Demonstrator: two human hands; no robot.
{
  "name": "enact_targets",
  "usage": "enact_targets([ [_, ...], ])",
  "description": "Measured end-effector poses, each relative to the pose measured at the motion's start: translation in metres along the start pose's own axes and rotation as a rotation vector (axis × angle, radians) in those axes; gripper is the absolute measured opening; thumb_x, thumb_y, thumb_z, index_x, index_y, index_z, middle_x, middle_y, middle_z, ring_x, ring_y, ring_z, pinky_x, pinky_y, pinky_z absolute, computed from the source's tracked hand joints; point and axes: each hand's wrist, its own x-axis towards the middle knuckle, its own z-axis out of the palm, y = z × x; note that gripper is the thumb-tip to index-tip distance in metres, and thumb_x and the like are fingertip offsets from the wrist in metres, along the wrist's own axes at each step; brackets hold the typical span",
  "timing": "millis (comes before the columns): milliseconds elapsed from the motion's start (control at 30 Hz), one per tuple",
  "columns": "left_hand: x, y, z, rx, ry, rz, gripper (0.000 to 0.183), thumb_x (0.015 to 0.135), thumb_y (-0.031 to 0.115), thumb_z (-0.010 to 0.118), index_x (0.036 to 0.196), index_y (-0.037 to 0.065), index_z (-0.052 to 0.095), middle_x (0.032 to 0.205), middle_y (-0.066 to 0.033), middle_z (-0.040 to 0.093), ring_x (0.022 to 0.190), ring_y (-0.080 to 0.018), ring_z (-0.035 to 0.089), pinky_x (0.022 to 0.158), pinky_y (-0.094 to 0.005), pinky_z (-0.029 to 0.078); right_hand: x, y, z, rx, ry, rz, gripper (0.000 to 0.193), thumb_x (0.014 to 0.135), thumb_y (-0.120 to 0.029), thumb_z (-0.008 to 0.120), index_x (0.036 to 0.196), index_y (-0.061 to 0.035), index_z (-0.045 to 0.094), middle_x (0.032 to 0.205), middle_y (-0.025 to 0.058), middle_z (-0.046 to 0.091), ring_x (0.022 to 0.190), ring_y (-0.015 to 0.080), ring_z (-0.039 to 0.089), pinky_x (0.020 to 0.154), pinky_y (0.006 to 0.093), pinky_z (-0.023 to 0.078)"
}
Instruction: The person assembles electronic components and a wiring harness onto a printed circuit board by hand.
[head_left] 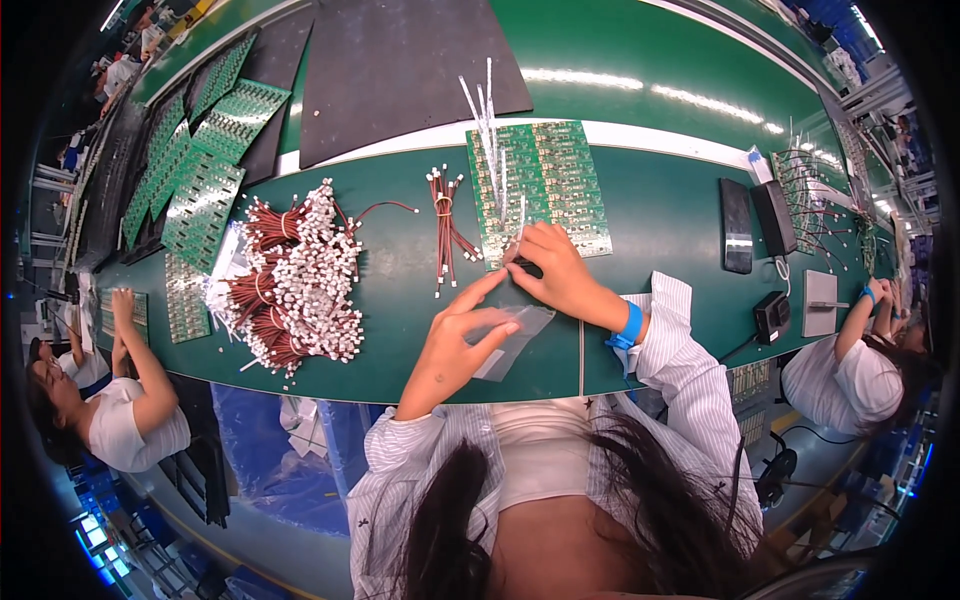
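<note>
My right hand (562, 274), with a blue wristband, is closed in a pinch near the front edge of a green circuit board panel (555, 185). A thin pale strip (522, 212) rises from its fingertips. My left hand (450, 350) is open, index finger stretched to the right fingertips and thumb spread apart. Below the hands lies a clear plastic bag (518, 345), partly under the left thumb. Several long whitish strips (490, 135) lie across the panel. Left of it is a small tied bundle of red-and-black cables (445, 230) with white connectors.
A big heap of bundled connector cables (300, 280) covers the left of the green table. Circuit panels (205, 195) lean at the far left. A phone (736, 225) and black adapter boxes (773, 220) lie right. One co-worker (130, 420) sits left, another (845, 380) right.
</note>
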Motion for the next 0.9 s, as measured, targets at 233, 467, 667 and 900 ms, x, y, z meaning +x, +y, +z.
enact_targets([
  [233,0.002,0.002,0.002,0.099,-0.013,0.109,0.015,0.076,0.012,0.066,0.086,0.000,0.066,0.124,-0.0146,0.051,0.115,-0.0335,0.048,0.093,-0.0371,0.039,0.001,0.002,0.002,0.064,0.029,0.002,0.014,0.069,-0.005,0.065,0.080,-0.0054,0.057,0.080,0.0054,0.054,0.075,0.0232,0.049,0.067,0.0338,0.035],
  [467,-0.001,-0.006,0.016,0.019,-0.134,0.072,0.016,0.078,0.015,0.064,0.083,0.000,0.065,0.087,-0.0108,0.065,0.084,-0.0267,0.060,0.080,-0.0351,0.045,-0.001,0.001,0.001,-0.018,0.002,0.010,0.015,0.069,-0.002,0.064,0.081,-0.0039,0.057,0.082,0.0058,0.055,0.077,0.0232,0.050,0.067,0.0331,0.036],
  [667,-0.002,-0.009,0.016,0.040,-0.122,0.045,0.016,0.078,0.016,0.064,0.082,0.000,0.064,0.084,-0.0125,0.064,0.080,-0.0288,0.059,0.076,-0.0359,0.045,-0.001,-0.001,0.002,-0.141,0.088,-0.132,0.016,0.068,-0.002,0.065,0.080,-0.0023,0.055,0.081,0.0062,0.054,0.074,0.0228,0.050,0.065,0.0344,0.036],
  [900,-0.002,-0.004,0.018,0.052,-0.133,0.070,0.016,0.078,0.016,0.064,0.081,0.000,0.064,0.080,-0.0120,0.064,0.075,-0.0288,0.058,0.074,-0.0357,0.044,0.000,-0.008,-0.001,-0.196,0.071,-0.179,0.017,0.067,-0.003,0.066,0.080,-0.0022,0.054,0.083,0.0063,0.053,0.073,0.0224,0.050,0.066,0.0336,0.037],
])
